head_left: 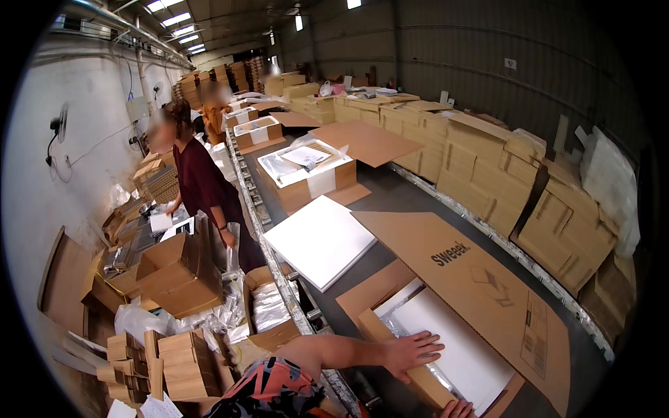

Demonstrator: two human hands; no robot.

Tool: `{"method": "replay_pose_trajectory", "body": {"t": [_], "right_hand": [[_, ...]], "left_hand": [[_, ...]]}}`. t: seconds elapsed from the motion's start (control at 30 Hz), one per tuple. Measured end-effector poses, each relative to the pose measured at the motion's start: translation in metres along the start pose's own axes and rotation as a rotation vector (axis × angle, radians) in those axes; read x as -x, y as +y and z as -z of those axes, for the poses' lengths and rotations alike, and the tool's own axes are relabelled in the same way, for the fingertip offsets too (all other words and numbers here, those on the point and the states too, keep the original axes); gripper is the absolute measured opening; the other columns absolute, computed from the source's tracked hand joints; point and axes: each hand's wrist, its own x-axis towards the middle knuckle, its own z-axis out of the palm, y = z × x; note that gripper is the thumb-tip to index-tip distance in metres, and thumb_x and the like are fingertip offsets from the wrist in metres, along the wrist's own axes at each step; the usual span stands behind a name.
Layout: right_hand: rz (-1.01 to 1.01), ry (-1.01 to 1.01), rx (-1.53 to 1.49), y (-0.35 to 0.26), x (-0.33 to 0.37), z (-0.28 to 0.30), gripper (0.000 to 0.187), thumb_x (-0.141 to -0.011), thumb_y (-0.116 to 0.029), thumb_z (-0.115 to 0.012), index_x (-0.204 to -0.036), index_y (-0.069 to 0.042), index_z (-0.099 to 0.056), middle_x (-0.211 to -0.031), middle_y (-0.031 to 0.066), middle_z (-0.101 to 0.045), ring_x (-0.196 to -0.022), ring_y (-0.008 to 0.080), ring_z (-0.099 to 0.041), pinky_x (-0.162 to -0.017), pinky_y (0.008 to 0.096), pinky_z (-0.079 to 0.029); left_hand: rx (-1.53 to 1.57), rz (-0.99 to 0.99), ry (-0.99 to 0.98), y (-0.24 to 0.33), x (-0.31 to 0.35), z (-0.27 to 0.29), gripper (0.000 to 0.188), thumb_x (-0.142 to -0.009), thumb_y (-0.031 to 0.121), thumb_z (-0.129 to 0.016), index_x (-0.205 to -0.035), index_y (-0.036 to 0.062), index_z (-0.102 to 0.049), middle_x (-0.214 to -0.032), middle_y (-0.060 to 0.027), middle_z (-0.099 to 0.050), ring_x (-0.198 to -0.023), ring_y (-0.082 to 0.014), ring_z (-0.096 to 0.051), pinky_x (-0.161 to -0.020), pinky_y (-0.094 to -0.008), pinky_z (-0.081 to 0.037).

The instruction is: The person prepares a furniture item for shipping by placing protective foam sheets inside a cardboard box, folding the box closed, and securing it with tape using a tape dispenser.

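An open cardboard box [401, 357] lies on the conveyor in front of me, with a white foam sheet [456, 334] inside it and clear plastic film [437, 376] along its near side. My left hand [412, 353] rests open, fingers spread, over the near edge of the foam sheet and the film. At the bottom edge of the head view only the fingers of my right hand [456, 409] show, bent over the box's near corner; the rest of that hand is out of the picture. A large printed flap [460, 279] stretches out from the box's far side.
A white foam lid [320, 242] lies on the conveyor [390, 244] beyond the box. Farther along stands another open carton [327, 182] with a foam liner. At left, a person in dark red [202, 174] stands by a worktable. Stacked cartons [481, 174] line the right side.
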Motion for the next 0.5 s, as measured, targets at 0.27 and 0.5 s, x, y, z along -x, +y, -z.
{"method": "replay_pose_trajectory", "body": {"t": [0.27, 0.5], "right_hand": [[-0.031, -0.138, 0.064, 0.008, 0.0, 0.005, 0.054, -0.088, -0.028, -0.052, -0.137, -0.007, -0.042, -0.134, 0.0217, -0.046, -0.126, 0.0403, -0.04, -0.105, 0.0524, -0.03], [-0.007, -0.011, -0.061, 0.016, 0.001, 0.009, 0.057, -0.081, -0.021, -0.054, -0.136, -0.006, -0.043, -0.133, 0.0215, -0.047, -0.126, 0.0413, -0.04, -0.106, 0.0506, -0.03]], "left_hand": [[0.109, -0.234, 0.315, 0.016, -0.002, 0.006, 0.087, -0.071, 0.051, -0.067, -0.135, 0.0012, -0.036, -0.145, -0.0231, -0.027, -0.135, -0.0417, -0.024, -0.111, -0.0509, -0.021], [-0.304, 0.005, 0.416, 0.057, -0.052, 0.152, 0.093, -0.069, 0.049, -0.069, -0.136, -0.0041, -0.032, -0.141, -0.0279, -0.03, -0.129, -0.0399, -0.033, -0.11, -0.0453, -0.024]]}}
